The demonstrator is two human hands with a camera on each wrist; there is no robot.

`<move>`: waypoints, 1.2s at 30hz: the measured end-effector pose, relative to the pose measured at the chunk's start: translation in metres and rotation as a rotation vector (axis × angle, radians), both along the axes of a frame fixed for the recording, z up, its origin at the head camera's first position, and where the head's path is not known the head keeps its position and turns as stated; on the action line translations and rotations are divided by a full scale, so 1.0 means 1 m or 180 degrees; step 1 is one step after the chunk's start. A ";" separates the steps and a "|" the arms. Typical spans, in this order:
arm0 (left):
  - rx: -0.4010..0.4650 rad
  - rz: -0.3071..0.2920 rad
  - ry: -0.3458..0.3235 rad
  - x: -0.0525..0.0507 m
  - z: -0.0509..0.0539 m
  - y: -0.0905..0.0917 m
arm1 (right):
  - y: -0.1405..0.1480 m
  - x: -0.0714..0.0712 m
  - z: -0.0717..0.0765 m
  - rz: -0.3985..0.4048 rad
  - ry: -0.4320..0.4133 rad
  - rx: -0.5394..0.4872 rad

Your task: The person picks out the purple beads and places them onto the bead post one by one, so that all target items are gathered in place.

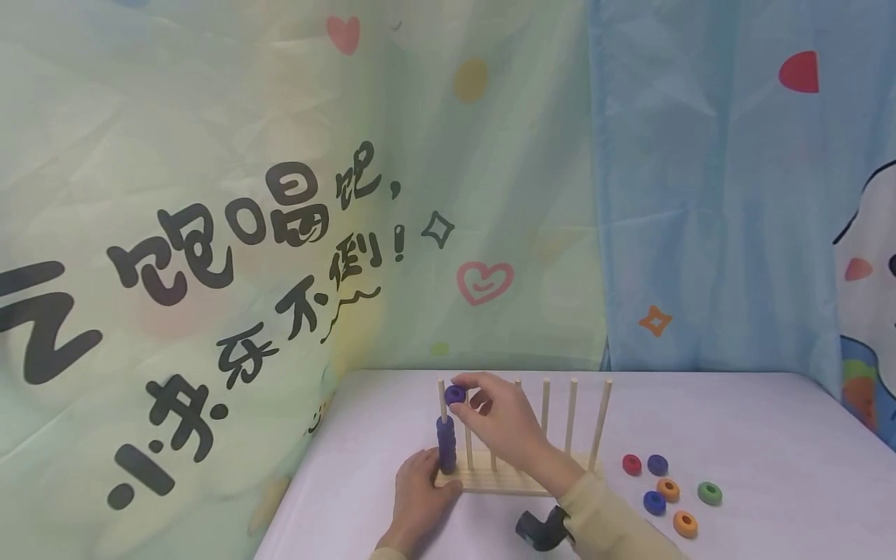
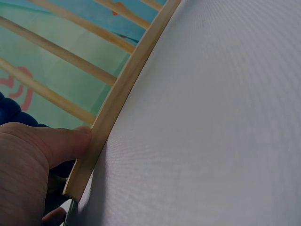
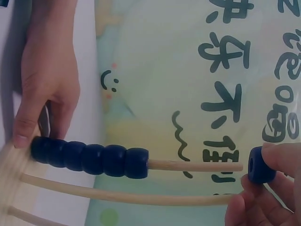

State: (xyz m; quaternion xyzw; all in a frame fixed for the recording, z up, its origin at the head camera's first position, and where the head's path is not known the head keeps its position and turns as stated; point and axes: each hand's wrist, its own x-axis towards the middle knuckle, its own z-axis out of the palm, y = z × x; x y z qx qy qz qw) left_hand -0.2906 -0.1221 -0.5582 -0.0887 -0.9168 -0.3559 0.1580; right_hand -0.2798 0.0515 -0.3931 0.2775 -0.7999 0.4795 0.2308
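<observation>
A wooden peg rack (image 1: 490,482) with several upright pegs stands on the white table. Its leftmost peg carries a stack of blue beads (image 3: 94,157), and the upper part of that peg is bare. In my right hand (image 1: 507,420) a blue bead (image 3: 261,165) is pinched between thumb and fingers. The bead is just off the tip of the leftmost peg, its hole turned toward it. Down at the rack's left end, my left hand (image 1: 420,490) grips the base (image 2: 120,92), thumb on the front edge and fingers behind, partly hidden.
To the right of the rack lie loose beads: a red one (image 1: 632,464), two blue ones (image 1: 657,465), two orange ones (image 1: 668,489) and a green one (image 1: 710,493). A printed curtain (image 1: 490,194) hangs behind the table. Under my right wrist shows a black device (image 1: 542,530).
</observation>
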 end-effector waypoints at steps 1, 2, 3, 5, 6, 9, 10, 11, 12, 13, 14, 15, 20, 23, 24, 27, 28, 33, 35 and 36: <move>0.0007 -0.0003 -0.0011 0.000 0.000 0.000 | -0.001 -0.001 0.001 -0.0015 0.0017 0.0011; 0.0015 -0.0006 -0.0018 0.000 -0.001 0.000 | -0.001 -0.002 0.002 -0.0028 0.0029 0.0023; 0.0026 -0.0005 -0.0026 0.000 -0.001 0.000 | -0.002 -0.003 0.004 -0.0043 0.0025 0.0031; 0.0041 -0.0002 -0.0037 0.000 -0.001 -0.001 | -0.003 -0.005 0.007 -0.0078 -0.0045 0.0029; 0.0045 -0.0001 -0.0029 0.000 -0.002 -0.001 | -0.003 -0.006 0.008 -0.0101 -0.0101 0.0030; 0.0034 0.0008 -0.0035 0.000 -0.003 -0.001 | -0.005 -0.009 0.011 -0.0142 -0.0291 -0.0005; 0.0032 0.0003 -0.0035 0.000 -0.003 -0.001 | -0.005 -0.010 0.011 -0.0160 -0.0340 -0.0009; 0.0033 -0.0001 -0.0036 0.000 -0.003 -0.001 | -0.006 -0.011 0.012 -0.0170 -0.0369 -0.0019; 0.0028 -0.0010 -0.0031 0.000 -0.003 -0.001 | -0.007 -0.011 0.013 -0.0181 -0.0392 -0.0018; 0.0026 -0.0016 -0.0037 0.000 -0.003 -0.001 | -0.007 -0.011 0.014 -0.0190 -0.0390 -0.0023; 0.0033 -0.0026 -0.0036 0.000 -0.002 -0.001 | -0.008 -0.012 0.015 -0.0201 -0.0374 -0.0024; 0.0032 -0.0035 -0.0038 -0.001 -0.002 -0.001 | -0.010 -0.012 0.017 -0.0213 -0.0354 -0.0017; 0.0018 -0.0048 -0.0070 -0.001 0.000 0.000 | -0.015 -0.015 0.018 -0.0255 -0.0261 0.0060; 0.0013 -0.0039 -0.0068 -0.001 0.001 0.000 | -0.017 -0.018 0.017 -0.0300 -0.0258 0.0142; 0.0018 -0.0037 -0.0068 -0.001 0.001 0.000 | -0.018 -0.019 0.016 -0.0318 -0.0255 0.0163; 0.0038 -0.0037 -0.0066 -0.001 0.002 0.000 | -0.020 -0.021 0.016 -0.0378 -0.0236 0.0194; 0.0045 -0.0037 -0.0069 -0.001 0.002 0.000 | -0.021 -0.021 0.016 -0.0376 -0.0235 0.0188; 0.0041 -0.0024 -0.0042 0.000 0.001 -0.001 | -0.024 -0.022 0.014 -0.0404 -0.0182 0.0266; 0.0039 -0.0018 -0.0044 0.002 0.001 -0.001 | -0.025 -0.022 0.012 -0.0450 -0.0154 0.0340; 0.0043 -0.0018 -0.0049 0.003 0.001 -0.001 | -0.025 -0.021 0.010 -0.0474 -0.0152 0.0365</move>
